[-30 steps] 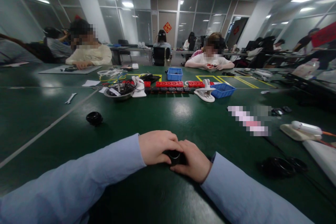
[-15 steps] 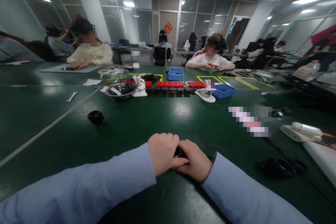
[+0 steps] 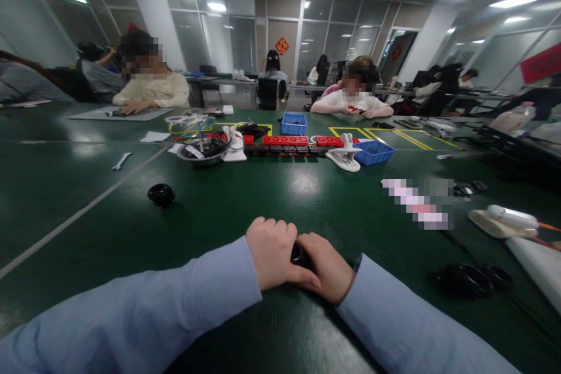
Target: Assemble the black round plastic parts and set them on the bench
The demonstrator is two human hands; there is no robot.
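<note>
My left hand (image 3: 270,254) and my right hand (image 3: 328,269) meet above the green table, near its front. Both are closed around a glossy black round part (image 3: 297,255), which shows only in the gap between them. The left thumb reaches across toward the right hand, and most of the part is covered by fingers, so its kind is unclear. A similar black ring-shaped part (image 3: 161,194) rests by itself on the table to the left. Farther right lie more black round parts (image 3: 467,280), blurred at the edge.
A steel bowl (image 3: 202,158) of black cables, red socket strips (image 3: 284,140), a white clamp base (image 3: 345,156) and a blue bin (image 3: 374,153) line the table's middle. A wrench (image 3: 121,161) lies left. A white device (image 3: 512,216) is at right. Two people sit across the table.
My left hand has shifted slightly on the black part, its thumb stretching farther over the right hand. A little more of the part shows between the hands.
</note>
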